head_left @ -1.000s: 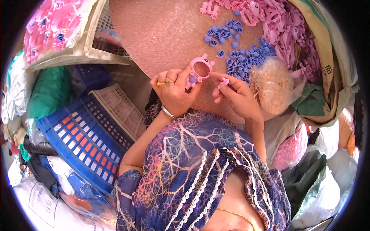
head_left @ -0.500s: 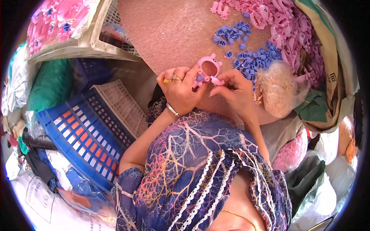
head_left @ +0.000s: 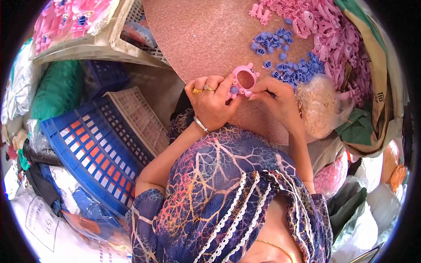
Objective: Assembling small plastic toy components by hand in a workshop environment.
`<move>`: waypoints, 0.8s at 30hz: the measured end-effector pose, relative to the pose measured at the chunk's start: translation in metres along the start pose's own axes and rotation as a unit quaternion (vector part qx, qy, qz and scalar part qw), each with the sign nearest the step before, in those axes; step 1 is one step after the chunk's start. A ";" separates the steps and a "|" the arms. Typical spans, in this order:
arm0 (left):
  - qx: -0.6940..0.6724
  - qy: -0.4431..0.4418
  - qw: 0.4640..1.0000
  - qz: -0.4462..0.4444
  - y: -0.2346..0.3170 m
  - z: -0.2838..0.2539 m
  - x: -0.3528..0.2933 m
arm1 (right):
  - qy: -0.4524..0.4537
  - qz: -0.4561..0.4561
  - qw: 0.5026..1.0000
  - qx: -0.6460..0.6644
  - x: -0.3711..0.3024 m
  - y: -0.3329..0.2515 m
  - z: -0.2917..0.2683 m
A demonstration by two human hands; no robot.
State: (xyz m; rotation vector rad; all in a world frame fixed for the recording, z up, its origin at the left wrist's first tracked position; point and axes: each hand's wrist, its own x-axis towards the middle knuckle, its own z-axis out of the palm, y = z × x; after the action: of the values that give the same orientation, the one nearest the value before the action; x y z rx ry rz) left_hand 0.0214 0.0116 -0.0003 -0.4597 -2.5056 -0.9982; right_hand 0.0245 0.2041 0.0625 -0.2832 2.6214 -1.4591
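A pink plastic animal-shaped toy frame [head_left: 239, 70], with a large round hole and little ears, is pinched by its left side in my left hand [head_left: 211, 100]. A blue plastic piece [head_left: 234, 90] sits in its lower part. My right hand [head_left: 277, 100] is closed at the toy's lower right, its thumb and fingertips on a small pink plastic piece [head_left: 248, 93] that meets the frame. Fingers partly hide that piece. Beyond my right hand lie many loose blue plastic pieces [head_left: 298, 70] on the round brown tabletop [head_left: 193, 39].
Pink parts [head_left: 324, 35] are heaped at the far right, beside a clear bag of beige bits [head_left: 318, 107]. At the far left, a cream crate [head_left: 103, 52] carries pink pieces. A blue basket [head_left: 87, 171] leans at my left; stuffed bags [head_left: 372, 206] crowd the right.
My right hand has brought the small pink piece from beside the toy up against its lower right edge. The view has shifted slightly.
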 end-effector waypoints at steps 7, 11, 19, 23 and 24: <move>-0.002 -0.004 1.000 -0.005 -0.001 0.000 -0.002 | -0.094 0.069 0.993 0.014 0.021 -0.015 -0.010; -0.007 0.004 1.000 -0.001 0.000 -0.003 0.002 | -0.107 0.193 0.975 -0.021 0.028 -0.026 -0.011; -0.014 -0.006 0.999 0.033 -0.004 0.001 0.005 | -0.129 0.114 0.972 -0.158 0.038 -0.043 -0.009; -0.007 -0.021 0.999 0.030 -0.002 0.000 0.006 | -0.063 0.055 0.987 -0.135 0.026 -0.026 -0.004; 0.007 -0.034 0.999 0.021 -0.001 -0.003 0.005 | -0.049 0.048 0.987 -0.144 0.027 -0.023 -0.009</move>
State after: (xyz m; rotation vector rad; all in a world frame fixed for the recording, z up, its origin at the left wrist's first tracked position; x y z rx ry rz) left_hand 0.0176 0.0097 0.0030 -0.5474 -2.5506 -0.9639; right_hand -0.0014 0.1939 0.0866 -0.2456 2.7192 -1.0079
